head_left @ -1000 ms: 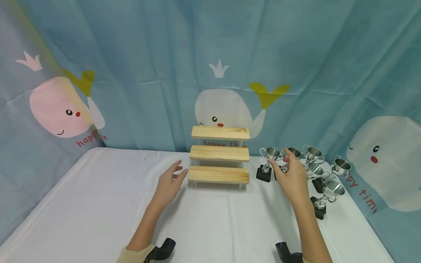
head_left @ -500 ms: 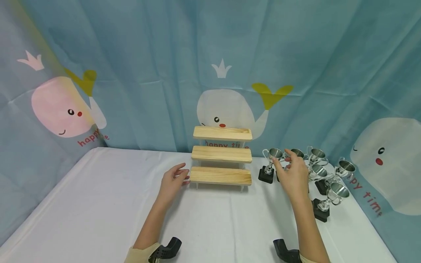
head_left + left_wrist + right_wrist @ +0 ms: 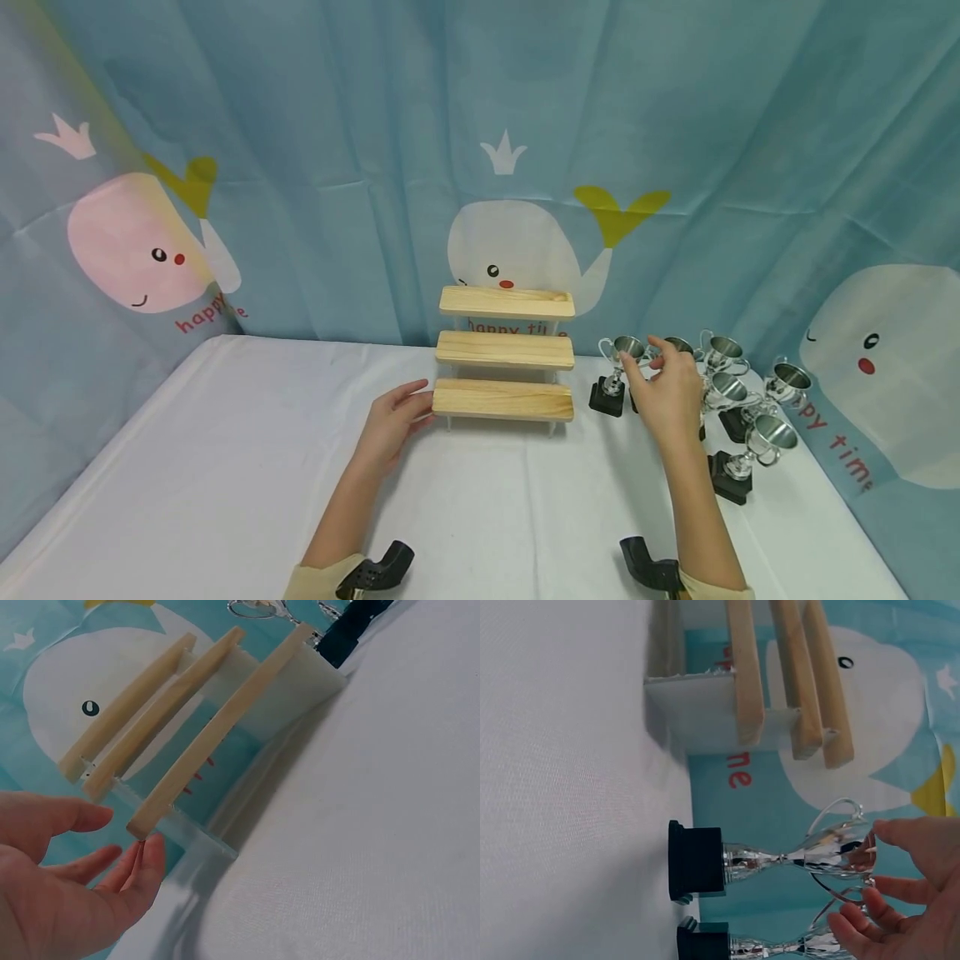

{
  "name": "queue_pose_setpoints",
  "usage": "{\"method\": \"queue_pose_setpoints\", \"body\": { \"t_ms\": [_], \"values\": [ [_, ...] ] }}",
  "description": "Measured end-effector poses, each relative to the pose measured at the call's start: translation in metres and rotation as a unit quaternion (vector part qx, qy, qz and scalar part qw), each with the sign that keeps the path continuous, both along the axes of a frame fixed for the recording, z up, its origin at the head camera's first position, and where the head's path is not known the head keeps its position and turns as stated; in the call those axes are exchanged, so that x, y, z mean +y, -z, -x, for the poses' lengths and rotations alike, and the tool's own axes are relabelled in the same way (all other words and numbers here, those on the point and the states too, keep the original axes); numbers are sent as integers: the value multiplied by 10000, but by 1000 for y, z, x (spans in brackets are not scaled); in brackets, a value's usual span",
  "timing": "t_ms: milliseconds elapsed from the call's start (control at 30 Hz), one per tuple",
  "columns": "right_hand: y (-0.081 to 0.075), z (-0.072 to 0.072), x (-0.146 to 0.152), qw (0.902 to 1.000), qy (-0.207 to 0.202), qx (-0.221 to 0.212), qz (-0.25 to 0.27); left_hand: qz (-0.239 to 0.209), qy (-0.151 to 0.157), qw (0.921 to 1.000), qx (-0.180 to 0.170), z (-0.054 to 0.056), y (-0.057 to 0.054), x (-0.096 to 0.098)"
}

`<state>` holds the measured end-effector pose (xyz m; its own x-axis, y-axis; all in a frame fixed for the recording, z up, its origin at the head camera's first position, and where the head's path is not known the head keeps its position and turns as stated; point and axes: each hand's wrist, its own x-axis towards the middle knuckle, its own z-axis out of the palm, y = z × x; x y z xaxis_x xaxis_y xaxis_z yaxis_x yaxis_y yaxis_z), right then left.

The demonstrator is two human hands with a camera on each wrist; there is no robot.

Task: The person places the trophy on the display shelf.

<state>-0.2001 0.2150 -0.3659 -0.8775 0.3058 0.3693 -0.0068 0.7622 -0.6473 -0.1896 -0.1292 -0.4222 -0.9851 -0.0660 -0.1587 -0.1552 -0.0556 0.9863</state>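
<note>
Near the table's back edge a small silver trophy cup [image 3: 611,377] with two handles stands upright on its black base [image 3: 694,859]. My right hand [image 3: 670,393] pinches it at the rim, with the thumb [image 3: 906,834] on one side and the index finger on the other. The lower fingers reach close to a second trophy cup [image 3: 769,948] beside it. At the centre is a three-step display stand [image 3: 502,402] with wooden boards and clear supports. My left hand [image 3: 392,423] is at its left end, fingers [image 3: 146,870] touching the lowest board's end and thumb apart from it.
Several more trophy cups [image 3: 757,454] crowd the table's right side, the nearest leaning outward in this view. A white cloth [image 3: 247,467] covers the table. A blue curtain [image 3: 337,208] with whale prints hangs directly behind the stand and cups.
My left hand has moved right, to the end of the stand's lowest board. The right hand stays at the trophy cup's rim. The head view has shifted slightly.
</note>
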Motion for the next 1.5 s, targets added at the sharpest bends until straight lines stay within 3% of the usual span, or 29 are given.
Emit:
{"method": "queue_pose_setpoints", "body": {
  "t_ms": [467,1000,1500],
  "values": [
    [2,4,-2,9998,-92,-182,-16,-244,-13,9993,-285,2,3,7],
    [6,2,-5,9999,19,-29,123,-450,135,9983,-341,2,1,4],
    [5,-2,-8,9994,-36,196,289,-639,7,9974,-331,-1,3,3]
  ]
}}
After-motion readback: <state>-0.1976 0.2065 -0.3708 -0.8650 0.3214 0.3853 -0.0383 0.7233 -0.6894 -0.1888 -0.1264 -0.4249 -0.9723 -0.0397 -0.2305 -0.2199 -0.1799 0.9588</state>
